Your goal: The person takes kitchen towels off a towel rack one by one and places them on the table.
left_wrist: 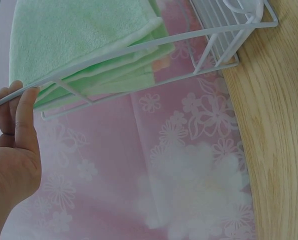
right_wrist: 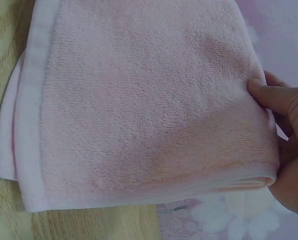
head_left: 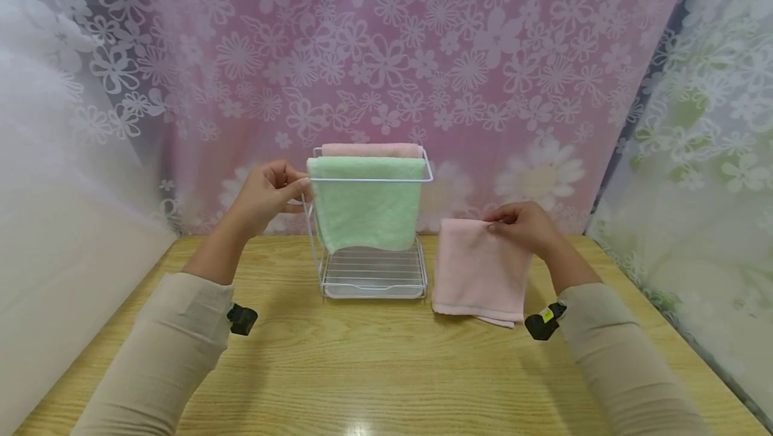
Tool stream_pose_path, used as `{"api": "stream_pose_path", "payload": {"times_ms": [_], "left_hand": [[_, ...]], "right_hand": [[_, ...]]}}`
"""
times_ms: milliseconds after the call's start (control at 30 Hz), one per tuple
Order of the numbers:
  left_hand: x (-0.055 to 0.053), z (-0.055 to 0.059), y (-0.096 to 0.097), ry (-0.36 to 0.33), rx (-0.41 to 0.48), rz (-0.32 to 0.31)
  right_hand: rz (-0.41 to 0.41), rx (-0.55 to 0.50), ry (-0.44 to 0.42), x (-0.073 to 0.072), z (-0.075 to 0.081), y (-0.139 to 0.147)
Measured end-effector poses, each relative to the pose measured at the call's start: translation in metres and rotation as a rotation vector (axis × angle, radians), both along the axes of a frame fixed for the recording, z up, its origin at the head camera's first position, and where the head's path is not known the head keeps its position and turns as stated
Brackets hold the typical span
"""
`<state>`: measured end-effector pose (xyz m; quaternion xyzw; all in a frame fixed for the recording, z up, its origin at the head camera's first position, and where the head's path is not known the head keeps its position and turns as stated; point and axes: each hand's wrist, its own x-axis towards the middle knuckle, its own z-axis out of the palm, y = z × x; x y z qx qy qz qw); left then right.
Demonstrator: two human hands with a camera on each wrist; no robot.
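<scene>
A white wire rack (head_left: 374, 287) stands on the table with a folded green towel (head_left: 368, 204) draped over its upper part. Behind the green one, the top of a pink towel (head_left: 371, 149) shows. My left hand (head_left: 268, 194) pinches the rack's upper left wire; in the left wrist view the fingers (left_wrist: 26, 117) curl at that wire beside the green towel (left_wrist: 84, 40). To the right of the rack, my right hand (head_left: 522, 225) pinches the top edge of another folded pink towel (head_left: 480, 271), thumb in front. This towel (right_wrist: 149, 100) hangs down in layers, its lower edge close over the table.
The wooden table (head_left: 362, 369) spreads in front of the rack. A pink flowered curtain (head_left: 386, 53) hangs close behind it, with pale curtains at the left (head_left: 78, 188) and right (head_left: 712, 208). A slatted tray (head_left: 374, 265) forms the rack's base.
</scene>
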<state>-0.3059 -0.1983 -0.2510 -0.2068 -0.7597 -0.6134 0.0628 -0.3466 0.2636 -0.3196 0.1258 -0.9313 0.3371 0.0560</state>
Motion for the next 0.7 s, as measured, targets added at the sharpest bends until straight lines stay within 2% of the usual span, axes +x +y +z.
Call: {"api": "stream_pose_path", "payload": {"times_ms": [300, 700], "left_hand": [[0.0, 0.0, 0.0, 0.006, -0.002, -0.002], [0.002, 0.001, 0.001, -0.002, 0.006, 0.008]], "right_hand": [[-0.012, -0.039, 0.011, -0.009, -0.005, -0.005], [-0.06, -0.112, 0.085, -0.026, -0.026, -0.008]]}}
